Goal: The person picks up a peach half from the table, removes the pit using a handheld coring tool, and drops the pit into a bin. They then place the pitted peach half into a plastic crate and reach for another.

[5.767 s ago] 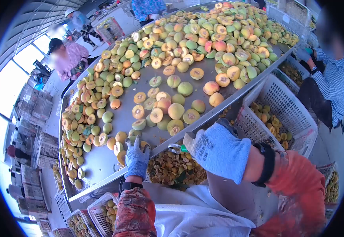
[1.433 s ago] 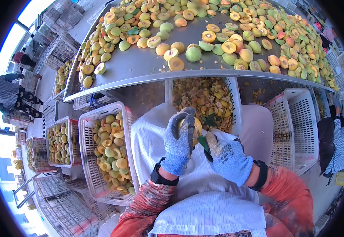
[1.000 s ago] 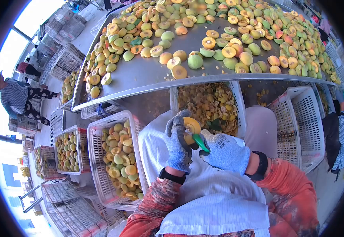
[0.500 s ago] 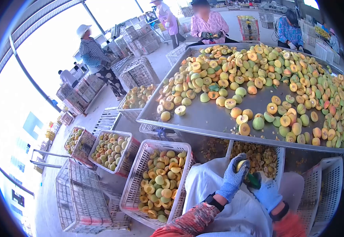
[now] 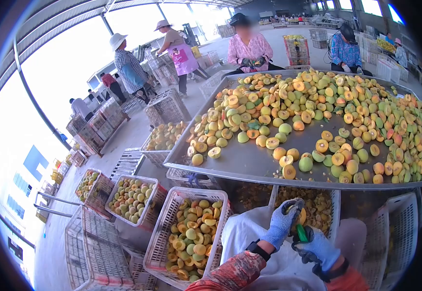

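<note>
My left hand point(image 5: 284, 220), in a blue knitted glove with dark fingertips, grips a peach half point(image 5: 302, 216), its orange flesh partly showing. Just below it, my right hand point(image 5: 318, 248), gloved alike, is wrapped round a small tool with a green handle point(image 5: 302, 233). The tool's working end is at the fruit and I cannot make it out. Both hands are over my lap, beside a crate of scraps and pits point(image 5: 320, 207). In front is a metal table point(image 5: 249, 165) heaped with halved peaches point(image 5: 288, 104).
A white crate of peach halves point(image 5: 194, 237) stands left of my knees, with another full crate point(image 5: 132, 198) beyond. Stacked crates point(image 5: 92, 247) are further left, more crates point(image 5: 395, 233) at right. Across the table sit two people point(image 5: 249, 48); others stand behind at left.
My view has tilted up and shifted slightly right. The fruit's cut orange side now shows between my hands, and my right hand has turned with the green-handled tool.
</note>
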### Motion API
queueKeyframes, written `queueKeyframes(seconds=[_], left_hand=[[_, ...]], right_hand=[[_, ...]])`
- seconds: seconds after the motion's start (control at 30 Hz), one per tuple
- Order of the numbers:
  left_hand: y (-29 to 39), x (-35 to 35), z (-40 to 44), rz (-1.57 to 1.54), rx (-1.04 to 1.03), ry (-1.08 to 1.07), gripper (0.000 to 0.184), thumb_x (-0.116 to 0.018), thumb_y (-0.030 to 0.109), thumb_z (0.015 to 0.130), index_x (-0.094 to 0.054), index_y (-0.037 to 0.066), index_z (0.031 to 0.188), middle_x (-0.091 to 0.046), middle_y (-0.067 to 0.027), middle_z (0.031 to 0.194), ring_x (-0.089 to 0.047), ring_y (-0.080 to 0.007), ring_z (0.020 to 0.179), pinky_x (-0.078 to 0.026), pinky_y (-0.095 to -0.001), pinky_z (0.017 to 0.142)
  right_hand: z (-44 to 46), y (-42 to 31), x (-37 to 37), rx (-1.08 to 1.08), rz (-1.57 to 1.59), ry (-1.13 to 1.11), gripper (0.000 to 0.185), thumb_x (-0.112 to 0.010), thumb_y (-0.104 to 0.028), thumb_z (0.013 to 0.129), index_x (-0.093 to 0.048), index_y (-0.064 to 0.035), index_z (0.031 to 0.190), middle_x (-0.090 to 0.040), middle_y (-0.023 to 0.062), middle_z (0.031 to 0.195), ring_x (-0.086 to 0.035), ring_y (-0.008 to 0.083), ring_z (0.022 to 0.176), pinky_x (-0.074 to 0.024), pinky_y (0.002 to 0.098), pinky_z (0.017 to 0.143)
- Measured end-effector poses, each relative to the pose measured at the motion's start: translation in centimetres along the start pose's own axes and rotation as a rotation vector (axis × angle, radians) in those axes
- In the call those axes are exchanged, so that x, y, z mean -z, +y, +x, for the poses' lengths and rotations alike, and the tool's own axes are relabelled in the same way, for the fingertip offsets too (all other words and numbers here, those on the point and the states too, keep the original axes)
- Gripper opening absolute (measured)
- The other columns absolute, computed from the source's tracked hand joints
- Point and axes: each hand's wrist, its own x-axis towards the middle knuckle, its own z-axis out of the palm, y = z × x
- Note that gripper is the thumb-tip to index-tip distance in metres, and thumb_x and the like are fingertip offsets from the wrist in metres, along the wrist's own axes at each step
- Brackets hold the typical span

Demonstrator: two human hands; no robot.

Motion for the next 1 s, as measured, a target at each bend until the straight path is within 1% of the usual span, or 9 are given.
queueKeyframes(seconds=[0.07,0.17,0.53,0.6,0.63,0.73,0.77,0.87,1.0], left_hand=[[-0.7,-0.1,-0.8,0.149,-0.365,-0.013,0.029,-0.058,0.009,0.087,-0.055,0.0,0.115,-0.059,-0.0073,0.114,-0.055,-0.0134,0.103,-0.043,-0.0256,0.091],[-0.8,0.5,-1.0,0.223,-0.381,-0.175,0.032,-0.059,0.012,0.088,-0.054,0.0,0.117,-0.058,-0.0092,0.116,-0.054,-0.0133,0.104,-0.044,-0.0256,0.09],[-0.5,4.0,2.8,-0.515,0.158,-0.112,0.058,-0.045,0.058,0.085,-0.054,0.008,0.113,-0.062,-0.0127,0.095,-0.064,-0.0264,0.066,-0.051,-0.0312,0.051],[1.4,5.2,1.6,-0.442,0.116,0.086,0.055,-0.046,0.056,0.086,-0.053,0.009,0.114,-0.063,-0.016,0.09,-0.063,-0.0283,0.06,-0.048,-0.0285,0.043],[2.2,6.7,1.0,-0.378,0.081,0.133,0.053,-0.046,0.055,0.086,-0.053,0.01,0.114,-0.063,-0.0171,0.088,-0.063,-0.0282,0.059,-0.049,-0.0284,0.042],[2.6,16.3,-1.0,-0.162,0.023,0.239,0.046,-0.05,0.045,0.088,-0.055,0.006,0.111,-0.064,-0.013,0.086,-0.064,-0.0263,0.067,-0.056,-0.0336,0.05],[0.9,20.7,-1.1,0.106,-0.187,0.575,0.033,-0.062,0.032,0.083,-0.063,0.003,0.097,-0.063,-0.0092,0.08,-0.064,-0.0245,0.064,-0.051,-0.0291,0.052],[1.6,28.0,-4.1,1.293,0.046,0.751,0.047,-0.072,0.015,0.071,-0.058,0.003,0.114,-0.062,-0.0126,0.108,-0.062,-0.0219,0.096,-0.047,-0.0319,0.087],[4.5,18.5,2.7,0.741,-0.238,0.563,0.042,-0.069,0.015,0.076,-0.058,0.002,0.114,-0.063,-0.0132,0.107,-0.062,-0.0249,0.095,-0.048,-0.0331,0.083]], right_hand=[[-0.5,-0.2,0.5,-0.067,0.217,-0.096,0.03,-0.07,-0.009,0.074,-0.054,-0.0024,0.099,-0.054,0.0023,0.067,-0.05,0.0102,0.046,-0.0411,0.0243,0.039],[-0.9,0.1,1.3,-0.181,0.371,-0.178,0.031,-0.071,-0.009,0.073,-0.055,-0.0026,0.099,-0.054,0.0021,0.067,-0.049,0.0098,0.045,-0.0393,0.023,0.039],[1.0,2.9,2.7,0.323,0.528,0.007,0.033,-0.07,-0.013,0.075,-0.055,-0.002,0.102,-0.057,0.0043,0.069,-0.056,0.0157,0.052,-0.0438,0.03,0.044],[2.6,4.7,4.6,0.507,-0.782,0.56,0.041,-0.069,-0.023,0.076,-0.054,-0.001,0.107,-0.061,0.0112,0.072,-0.061,0.0269,0.059,-0.0484,0.0378,0.054],[2.5,5.2,4.6,0.507,-0.767,0.55,0.041,-0.069,-0.023,0.076,-0.054,-0.001,0.107,-0.061,0.0112,0.072,-0.061,0.0269,0.059,-0.0484,0.0378,0.054],[2.5,5.9,5.6,0.258,-0.89,0.701,0.042,-0.066,-0.038,0.077,-0.056,-0.0045,0.101,-0.062,0.0161,0.072,-0.061,0.0336,0.067,-0.0483,0.042,0.058],[2.4,6.0,5.7,0.25,-0.881,0.709,0.042,-0.066,-0.038,0.077,-0.056,-0.0045,0.101,-0.062,0.0161,0.072,-0.061,0.0336,0.067,-0.0483,0.042,0.058],[3.2,6.4,6.0,0.372,-0.943,0.663,0.036,-0.067,-0.029,0.075,-0.053,-0.0052,0.098,-0.06,0.0153,0.067,-0.061,0.0336,0.062,-0.0475,0.042,0.057],[4.4,6.2,6.4,0.417,-0.792,0.658,0.033,-0.067,-0.028,0.076,-0.054,-0.0059,0.097,-0.06,0.0154,0.067,-0.061,0.0334,0.061,-0.0473,0.0418,0.056]])
